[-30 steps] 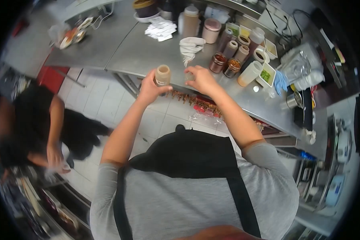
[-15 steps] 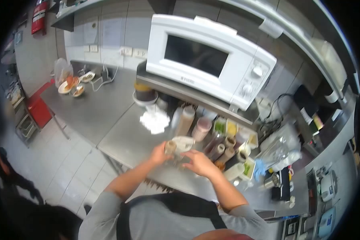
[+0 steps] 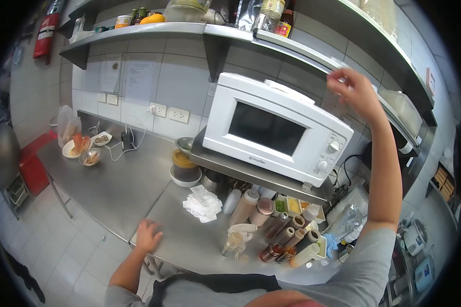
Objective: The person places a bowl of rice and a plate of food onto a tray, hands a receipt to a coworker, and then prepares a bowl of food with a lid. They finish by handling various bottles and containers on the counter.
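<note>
My left hand (image 3: 148, 235) lies flat on the front edge of the steel counter (image 3: 123, 189), fingers spread, holding nothing. My right hand (image 3: 354, 92) is raised to the wall shelf (image 3: 302, 48) above the white microwave (image 3: 276, 128). Its fingertips touch a pale thing at the shelf's edge, and I cannot tell whether they grip it. A small beige jar (image 3: 233, 243) stands on the counter by a white cloth (image 3: 243, 229), apart from both hands.
Sauce bottles and spice jars (image 3: 281, 238) crowd the counter under the microwave. A pile of white packets (image 3: 202, 205) and a tub of brown sauce (image 3: 183, 168) sit further left. Bowls of food (image 3: 84, 148) stand at the far left. Jars line the upper shelf.
My view has tilted up from the counter to the wall. The jar has left my left hand and stands on the counter. My right hand has risen to the shelf.
</note>
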`<state>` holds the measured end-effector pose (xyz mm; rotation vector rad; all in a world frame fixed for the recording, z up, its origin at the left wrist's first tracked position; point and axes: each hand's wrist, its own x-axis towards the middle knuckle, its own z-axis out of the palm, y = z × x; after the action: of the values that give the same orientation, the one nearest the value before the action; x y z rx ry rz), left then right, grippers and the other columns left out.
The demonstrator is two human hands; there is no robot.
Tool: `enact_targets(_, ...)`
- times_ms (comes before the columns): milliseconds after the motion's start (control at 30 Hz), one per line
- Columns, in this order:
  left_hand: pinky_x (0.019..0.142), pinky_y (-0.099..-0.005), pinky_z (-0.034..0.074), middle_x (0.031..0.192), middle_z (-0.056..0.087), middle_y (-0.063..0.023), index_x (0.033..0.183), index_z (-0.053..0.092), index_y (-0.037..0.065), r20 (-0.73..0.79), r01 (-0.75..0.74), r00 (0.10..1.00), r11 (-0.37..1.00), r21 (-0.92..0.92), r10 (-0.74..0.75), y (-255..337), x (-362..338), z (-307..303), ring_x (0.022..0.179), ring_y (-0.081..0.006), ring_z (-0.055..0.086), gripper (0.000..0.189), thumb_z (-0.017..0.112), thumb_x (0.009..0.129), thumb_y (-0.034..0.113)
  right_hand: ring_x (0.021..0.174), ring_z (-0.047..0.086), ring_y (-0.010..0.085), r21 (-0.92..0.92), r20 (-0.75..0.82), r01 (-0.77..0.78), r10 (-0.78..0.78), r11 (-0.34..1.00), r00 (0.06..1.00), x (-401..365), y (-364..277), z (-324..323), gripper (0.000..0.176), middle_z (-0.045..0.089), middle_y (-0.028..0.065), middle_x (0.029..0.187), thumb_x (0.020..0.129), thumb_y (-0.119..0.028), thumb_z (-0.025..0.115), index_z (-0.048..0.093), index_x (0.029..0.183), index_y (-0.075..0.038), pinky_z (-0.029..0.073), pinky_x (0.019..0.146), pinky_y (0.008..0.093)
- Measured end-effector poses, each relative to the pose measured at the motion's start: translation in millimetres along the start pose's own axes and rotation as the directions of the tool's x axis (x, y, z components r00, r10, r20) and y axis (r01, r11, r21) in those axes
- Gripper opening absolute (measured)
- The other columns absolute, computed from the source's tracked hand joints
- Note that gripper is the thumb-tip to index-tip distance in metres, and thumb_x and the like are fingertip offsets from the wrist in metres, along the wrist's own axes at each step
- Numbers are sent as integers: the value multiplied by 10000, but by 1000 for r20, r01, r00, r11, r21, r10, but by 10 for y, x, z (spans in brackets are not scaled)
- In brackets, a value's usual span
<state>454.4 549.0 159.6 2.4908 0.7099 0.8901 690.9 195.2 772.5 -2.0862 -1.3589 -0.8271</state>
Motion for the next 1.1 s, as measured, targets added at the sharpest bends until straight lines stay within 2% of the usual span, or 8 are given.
enact_targets(167, 993, -449, 312, 1254, 458, -139, 1155, 577, 143, 141, 5, 990, 995, 101, -19, -316, 282, -275, 1216, -341, 370, 504, 705, 720, 363, 727, 596, 138, 246, -312, 143, -62, 959, 948, 1458, 13, 406, 479, 606, 84, 906, 767, -189, 720, 551, 1178, -11, 505, 642, 266)
enact_targets(367, 1021, -501, 241, 1299, 436, -149, 1212, 533, 127, 92, -42, 995, 980, 196, 25, -320, 400, -262, 1261, -339, 327, 570, 654, 732, 410, 820, 589, 143, 660, -241, -152, 399, 736, 885, 2795, 1, 956, 619, 590, 166, 982, 753, -211, 761, 460, 1192, 104, 516, 673, 266)
enact_targets(500, 1020, -505, 236, 1285, 445, -158, 1213, 533, 110, 87, -44, 996, 984, 173, 30, -374, 454, -269, 1259, -351, 326, 601, 641, 726, 446, 849, 616, 160, 497, -14, -334, 393, 801, 920, 3436, 526, 1133, 800, 595, 193, 1069, 678, -279, 827, 395, 1227, 111, 517, 690, 272)
enact_targets(700, 1022, -515, 231, 1285, 433, -167, 1191, 535, 102, 109, -13, 994, 989, 151, -3, -339, 485, -361, 1262, -356, 318, 578, 672, 714, 398, 1003, 596, 241, 157, -299, -383, 413, 910, 860, 3763, 578, 1481, 982, 586, 206, 1039, 510, -300, 916, 364, 1183, 153, 471, 884, 316)
enact_targets(767, 1024, -518, 228, 1288, 427, -167, 1198, 532, 107, 134, -5, 991, 990, 138, -14, -287, 497, -377, 1266, -355, 314, 592, 683, 704, 397, 865, 638, 199, 248, -225, -361, 415, 899, 881, 3639, 385, 1412, 894, 608, 171, 965, 521, -249, 903, 385, 1151, 115, 529, 723, 275)
enact_targets(833, 1024, -522, 229, 1290, 424, -165, 1204, 528, 110, 134, -2, 991, 988, 152, -19, -289, 499, -355, 1267, -354, 314, 605, 691, 696, 394, 631, 638, 126, 450, -232, -347, 483, 823, 844, 3634, 351, 1398, 726, 624, 96, 850, 570, -227, 861, 435, 1092, 43, 527, 494, 190)
enact_targets(933, 1025, -503, 242, 1291, 421, -165, 1207, 523, 110, 113, -2, 994, 989, 151, -15, -299, 464, -314, 1263, -354, 318, 621, 703, 681, 386, 683, 648, 168, 779, 78, -247, 302, 576, 950, 3409, 279, 1156, 716, 620, 111, 885, 619, -299, 835, 441, 1115, 35, 574, 597, 265)
enact_targets(1100, 999, -492, 306, 1292, 413, -194, 1254, 464, 75, -8, 24, 1000, 995, -99, -24, -393, 489, -365, 1208, -388, 374, 667, 727, 679, 288, 1026, 580, 333, 978, -69, -29, 454, 207, 888, 3086, 44, 949, 793, 508, 212, 1180, 718, -435, 743, 402, 1259, 34, 467, 945, 480)
